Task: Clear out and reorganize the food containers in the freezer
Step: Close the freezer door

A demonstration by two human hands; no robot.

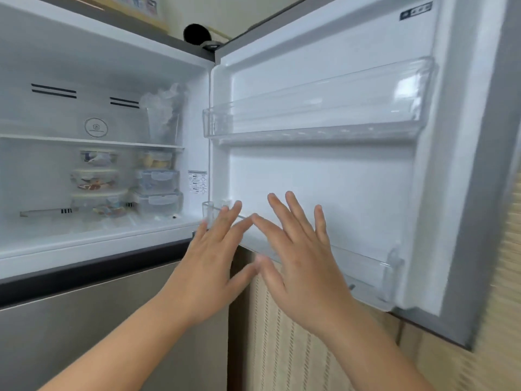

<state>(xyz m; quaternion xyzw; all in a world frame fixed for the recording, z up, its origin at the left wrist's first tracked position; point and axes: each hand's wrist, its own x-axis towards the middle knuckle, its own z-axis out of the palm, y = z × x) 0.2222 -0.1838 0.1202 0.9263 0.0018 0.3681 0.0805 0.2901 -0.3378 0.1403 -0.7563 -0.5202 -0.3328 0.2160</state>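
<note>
Two bare hands up front, freezer wide open behind them.

The left hand (pixel 210 263) and right hand (pixel 303 266) hover at lower centre of the frame, palms forward, fingers spread apart, holding nothing, thumbs nearly meeting. They sit in front of the lower door bin (pixel 375 273), clear plastic, on the open freezer door (pixel 338 179) at right. The upper door bin (pixel 318 114) runs across the upper right. At middle left, inside the freezer (pixel 56 66), the food containers (pixel 127 184) stand in two stacks under the shelf (pixel 90 141), round ones left, rectangular ones right. A frosted clear bag (pixel 165 114) stands on the shelf above them.
</note>
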